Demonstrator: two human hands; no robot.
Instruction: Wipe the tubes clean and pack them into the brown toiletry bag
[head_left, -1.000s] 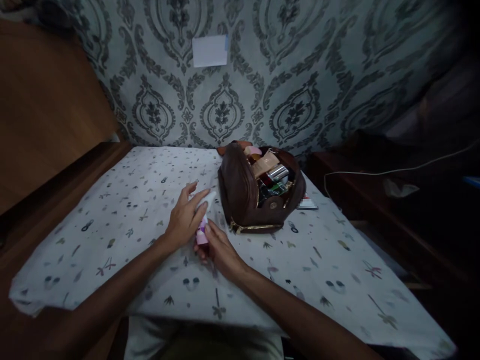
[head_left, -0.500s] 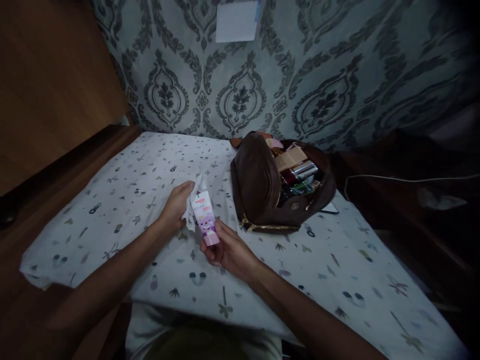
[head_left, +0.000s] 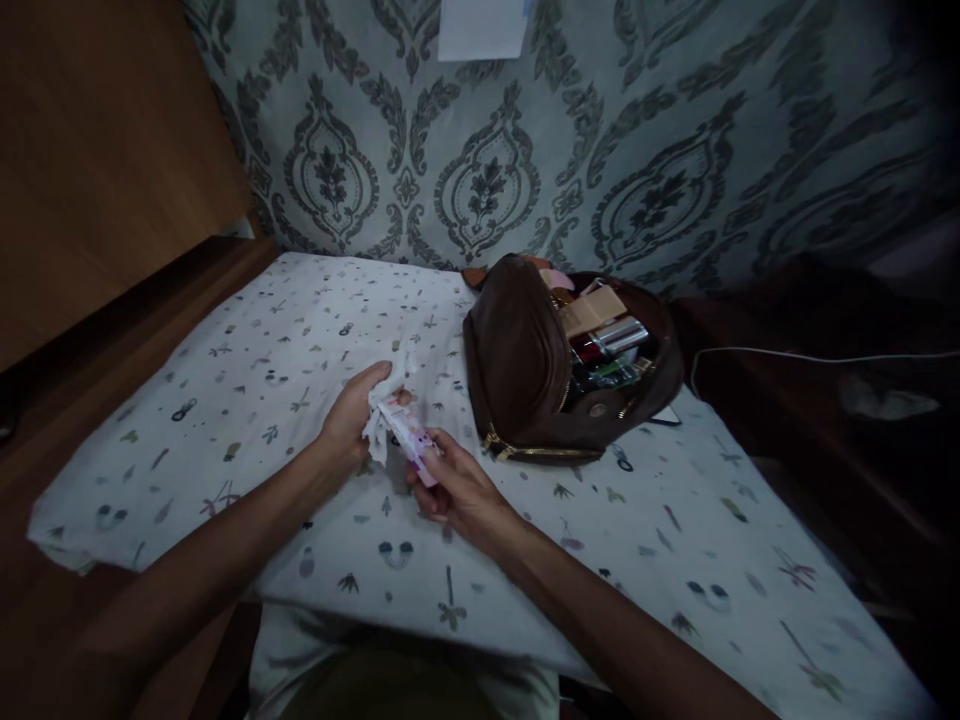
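My left hand (head_left: 354,415) is closed around a crumpled white tissue (head_left: 381,420), which is pressed against the upper end of a small tube (head_left: 409,438). The tube is white and pink-purple with a printed cartoon figure, turned partly side-on so its print is hard to read. Its lower, pink end is pinched in my right hand (head_left: 454,487). Both hands are above the patterned white cloth (head_left: 450,560). Right of them stands a brown cosmetic bag (head_left: 517,350), unzipped, with several items such as a beige box (head_left: 592,311) and a silver-and-red tube (head_left: 611,340) inside.
A patterned wallpapered wall (head_left: 487,190) rises behind, with a white paper (head_left: 481,28) on it. Wooden furniture (head_left: 112,150) borders the left. On the right, a white cable (head_left: 810,355) runs over a dark surface. A flat item (head_left: 666,416) lies partly under the bag.
The tube has been turned from facing me to a more side-on angle, and my left hand's tissue now wraps against its upper part. The view has shifted slightly.
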